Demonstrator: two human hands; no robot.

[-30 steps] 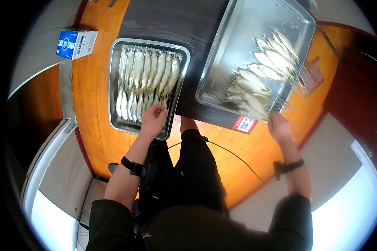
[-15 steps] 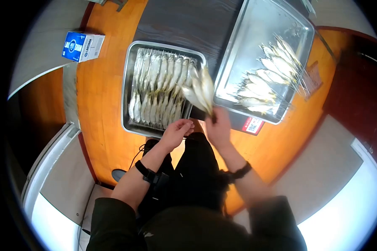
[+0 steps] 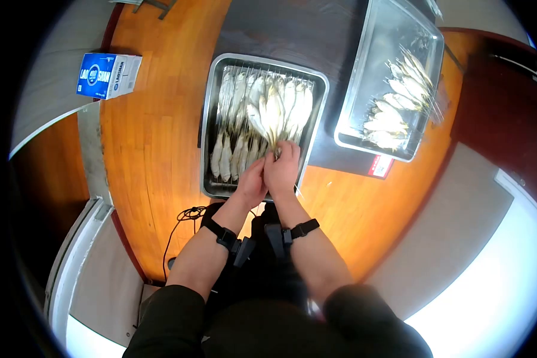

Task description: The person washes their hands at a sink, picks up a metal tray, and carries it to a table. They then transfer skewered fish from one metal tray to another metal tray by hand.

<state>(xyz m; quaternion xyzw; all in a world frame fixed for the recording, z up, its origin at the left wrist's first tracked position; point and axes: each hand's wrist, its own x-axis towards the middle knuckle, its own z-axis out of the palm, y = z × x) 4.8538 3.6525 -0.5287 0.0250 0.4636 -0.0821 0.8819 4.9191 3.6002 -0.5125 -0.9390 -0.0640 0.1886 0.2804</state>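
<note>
A fanned bunch of small silvery skewered fish (image 3: 271,114) is in my right hand (image 3: 282,166), its fingers closed round the tail end. My left hand (image 3: 254,180) is pressed against it just to the left, fingers curled in; what they grip is hidden. Both hands are over the near side of a deep metal tray (image 3: 207,131). Inside that tray, fish lie side by side in two rows, a far row (image 3: 235,95) and a near row (image 3: 225,158). The held fish overlap the far row.
A second, shallower metal tray (image 3: 358,83) at the right holds more skewered fish (image 3: 400,107), with thin sticks poking past its edge. Both trays rest on a dark table (image 3: 280,30). A blue and white box (image 3: 108,76) stands on the wooden floor at the left, and a black cable (image 3: 191,213) lies near my legs.
My right hand has carried the bunch of fish leftward, from between the trays to over the deep tray. My left hand has come up against it. The camera view has shifted somewhat.
</note>
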